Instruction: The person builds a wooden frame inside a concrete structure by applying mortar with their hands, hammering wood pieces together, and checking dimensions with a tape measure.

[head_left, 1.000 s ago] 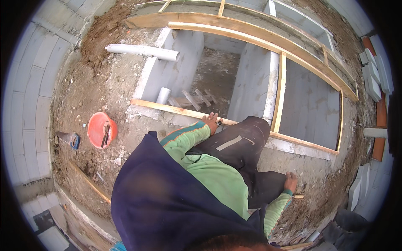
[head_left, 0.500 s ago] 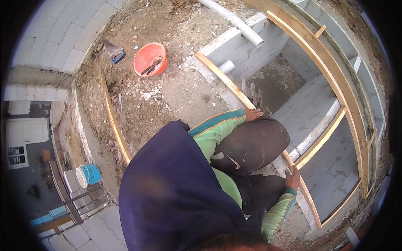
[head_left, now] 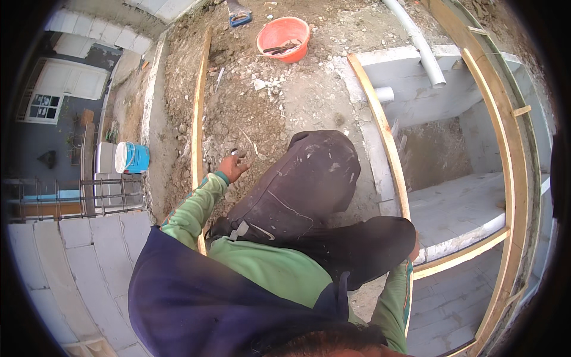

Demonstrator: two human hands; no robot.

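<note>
My left hand [head_left: 233, 167] is stretched out low over the rubble ground, its fingers apart. A small dark grey thing [head_left: 238, 153] lies right at its fingertips; its kind is too small to make out. Close by is a thin pale stick [head_left: 254, 147]. My right hand [head_left: 414, 249] is beside my bent knee, at the long wooden batten [head_left: 386, 138] along the pit's near edge. The knee hides most of its fingers. A short wooden crosspiece [head_left: 464, 254] meets that batten near the right hand.
A grey block-walled pit [head_left: 458, 199] opens on the right, framed by a curved board [head_left: 522, 178]. A grey pipe [head_left: 419, 47] juts over it. An orange bucket [head_left: 294, 31] with tools, a handsaw [head_left: 239, 16], a left batten [head_left: 201, 113] and a blue pail [head_left: 138, 157] stand around.
My left hand has left the near batten and swung left to the rubble. My view has turned, and my body leans left. The right hand stays by the batten, now mostly behind the knee.
</note>
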